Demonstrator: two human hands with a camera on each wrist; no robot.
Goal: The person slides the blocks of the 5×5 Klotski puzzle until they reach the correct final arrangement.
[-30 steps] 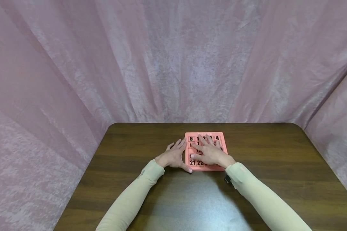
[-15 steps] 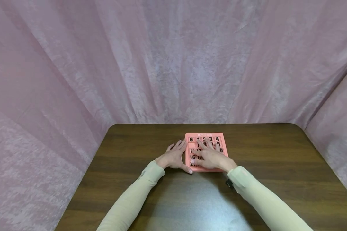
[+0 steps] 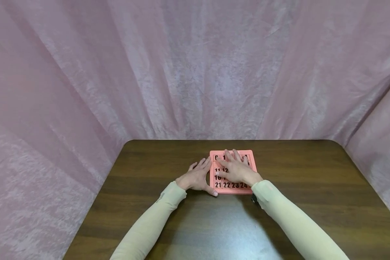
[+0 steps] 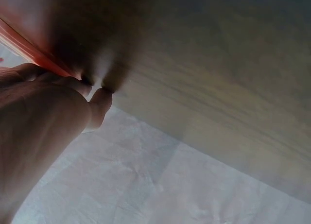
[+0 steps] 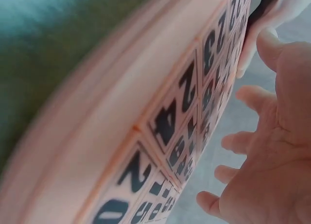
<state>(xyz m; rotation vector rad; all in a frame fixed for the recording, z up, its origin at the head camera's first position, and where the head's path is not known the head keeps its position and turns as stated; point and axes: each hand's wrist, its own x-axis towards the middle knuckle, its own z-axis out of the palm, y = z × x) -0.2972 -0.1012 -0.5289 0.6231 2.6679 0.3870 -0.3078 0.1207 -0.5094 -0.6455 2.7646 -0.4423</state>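
A pink number slide puzzle (image 3: 232, 192) lies flat on the table, its tiles printed with black numbers. My left hand (image 3: 196, 178) rests along its left side, fingers straight and thumb spread to the near left corner. In the left wrist view the fingers of the left hand (image 4: 43, 112) reach the puzzle's edge (image 4: 29, 49). Spread over the tiles is my right hand (image 3: 237, 171), hiding much of the middle and upper right. Its index fingertip is by tile 6. The right wrist view shows relaxed, separated fingers of the right hand (image 5: 277, 136) above the numbers.
The brown wooden table (image 3: 162, 155) has rounded far corners. Pink velvet curtains (image 3: 195, 72) hang behind it and at both sides. A small dark object (image 3: 254, 198) sits under the right wrist.
Tile 11 slid one row towards me between the two earlier frames, leaving a gap below tile 6. The right hand then shifted slightly away from me. The left hand stays at the edge.
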